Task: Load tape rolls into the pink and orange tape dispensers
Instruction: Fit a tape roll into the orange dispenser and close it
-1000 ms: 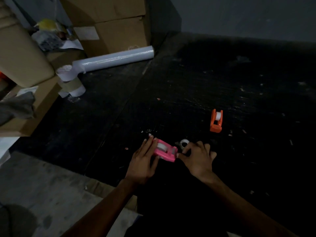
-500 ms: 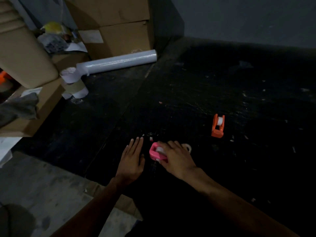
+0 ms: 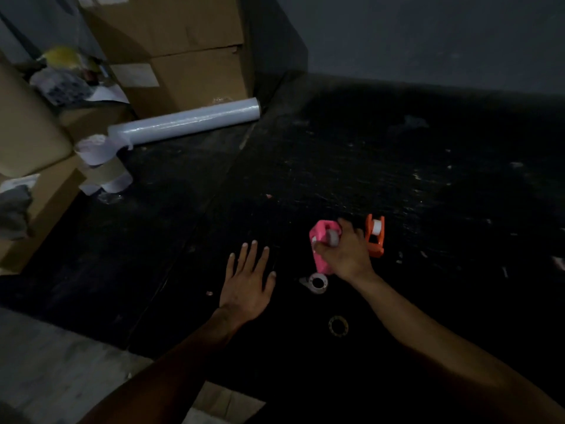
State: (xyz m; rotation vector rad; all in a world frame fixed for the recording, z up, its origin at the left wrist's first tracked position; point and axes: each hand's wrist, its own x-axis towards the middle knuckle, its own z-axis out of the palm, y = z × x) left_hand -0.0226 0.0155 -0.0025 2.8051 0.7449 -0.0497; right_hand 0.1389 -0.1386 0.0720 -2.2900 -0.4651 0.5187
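My right hand [image 3: 344, 252] grips the pink tape dispenser [image 3: 321, 244], which has a white tape roll in it, and holds it just left of the orange dispenser [image 3: 375, 235]. The orange dispenser stands on the black mat with a white roll in its cradle. A loose white tape roll [image 3: 316, 283] lies on the mat below the pink dispenser. A thin ring [image 3: 338, 325] lies nearer to me. My left hand [image 3: 247, 284] rests flat on the mat with fingers spread, holding nothing.
A long roll of clear stretch film [image 3: 183, 120] lies at the back left, in front of stacked cardboard boxes [image 3: 186, 56]. Paper rolls [image 3: 101, 166] and clutter sit at the left edge. The black mat [image 3: 397, 163] stretches right toward a grey wall.
My right hand took the pink dispenser and carried it right, next to the orange one. My left hand let go and now lies flat. The loose white roll is uncovered.
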